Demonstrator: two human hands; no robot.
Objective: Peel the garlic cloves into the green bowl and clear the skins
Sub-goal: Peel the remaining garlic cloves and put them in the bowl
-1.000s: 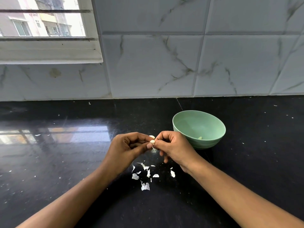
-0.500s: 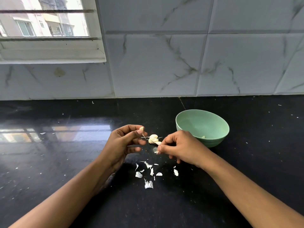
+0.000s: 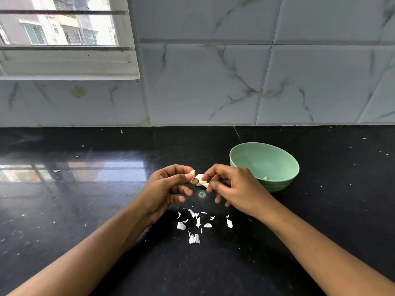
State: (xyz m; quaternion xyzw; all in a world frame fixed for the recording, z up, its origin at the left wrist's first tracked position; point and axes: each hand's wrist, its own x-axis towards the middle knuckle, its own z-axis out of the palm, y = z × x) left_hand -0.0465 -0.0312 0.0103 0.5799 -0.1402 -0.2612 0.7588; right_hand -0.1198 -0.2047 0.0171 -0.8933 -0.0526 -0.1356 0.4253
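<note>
No text, label, brand, number or sign can be read anywhere in view.

Black countertop (image 3: 64, 210) meets marbled wall tiles (image 3: 203, 82) beside a window (image 3: 64, 28).
</note>
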